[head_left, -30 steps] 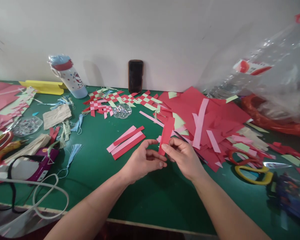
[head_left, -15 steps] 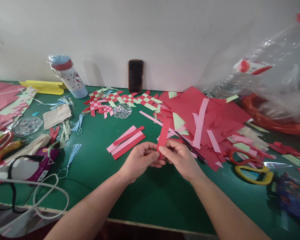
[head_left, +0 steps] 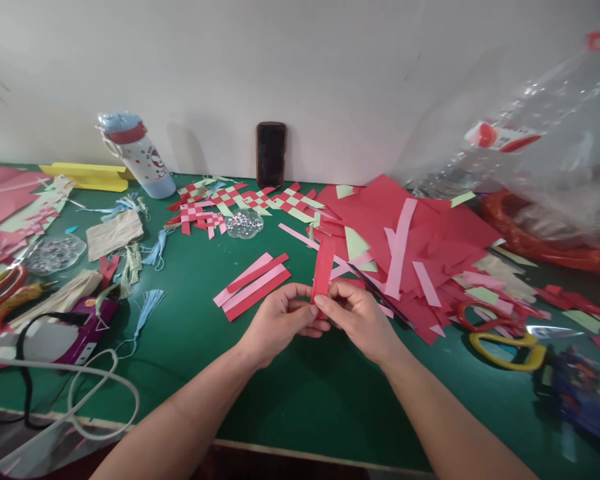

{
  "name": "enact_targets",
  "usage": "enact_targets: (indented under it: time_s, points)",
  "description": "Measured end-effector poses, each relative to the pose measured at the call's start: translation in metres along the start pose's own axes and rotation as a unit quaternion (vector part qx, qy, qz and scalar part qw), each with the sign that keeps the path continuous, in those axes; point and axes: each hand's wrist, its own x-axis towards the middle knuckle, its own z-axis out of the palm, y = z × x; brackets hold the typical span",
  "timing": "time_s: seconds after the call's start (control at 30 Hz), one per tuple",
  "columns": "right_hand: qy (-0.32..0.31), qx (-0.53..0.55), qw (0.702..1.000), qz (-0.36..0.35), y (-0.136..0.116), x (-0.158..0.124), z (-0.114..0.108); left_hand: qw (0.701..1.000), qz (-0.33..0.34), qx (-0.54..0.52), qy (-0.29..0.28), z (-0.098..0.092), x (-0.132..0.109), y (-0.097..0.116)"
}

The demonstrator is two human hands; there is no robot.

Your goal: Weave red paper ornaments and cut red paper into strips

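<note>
The green desk [head_left: 300, 400] gives an unobstructed passage in front of both hands, from its near edge up to the wrists. Beyond the left hand [head_left: 280, 327], loose pink and red paper strips [head_left: 253, 287] obstruct forward travel; a lane of green surface separates them from the woven red-and-green paper mats [head_left: 200, 213]. Beyond the right hand [head_left: 363, 323], a loose pile of red paper sheets [head_left: 420, 233] and a thin black pointed tool [head_left: 380, 298] block passage. Yellow-handled scissors [head_left: 507, 351] obstruct further right.
</note>
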Motion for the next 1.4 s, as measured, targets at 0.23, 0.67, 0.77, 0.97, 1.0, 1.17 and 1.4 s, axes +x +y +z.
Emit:
enact_targets:
  time_s: [0.23, 0.67, 0.77, 0.97, 1.0, 1.17, 1.4]
  points:
    - [0.005, -0.022, 1.000, 0.000, -0.001, 0.000, 0.000, 1.000, 0.002, 0.000, -0.003, -0.001, 0.002, -0.001]
    - [-0.001, -0.023, 1.000, 0.000, 0.001, 0.001, 0.000, 1.000, 0.017, 0.022, 0.003, 0.001, 0.002, -0.002]
    - [-0.018, 0.000, 1.000, 0.007, 0.003, 0.001, -0.001, 0.999, 0.026, 0.032, -0.001, 0.000, 0.002, -0.003]
    - [-0.069, 0.054, 0.996, 0.030, 0.008, 0.002, -0.005, 0.998, 0.034, 0.048, -0.002, 0.000, 0.003, -0.005]
    - [-0.064, 0.059, 0.996, 0.028, 0.009, 0.003, -0.006, 0.998, 0.032, 0.052, -0.002, 0.000, 0.003, -0.005]
    - [-0.016, 0.079, 0.997, 0.014, 0.007, 0.004, -0.007, 0.995, 0.032, 0.097, 0.005, -0.001, 0.002, -0.007]
    - [0.058, 0.127, 0.990, 0.009, 0.003, 0.007, -0.007, 0.984, 0.053, 0.170, -0.005, -0.002, 0.003, -0.012]
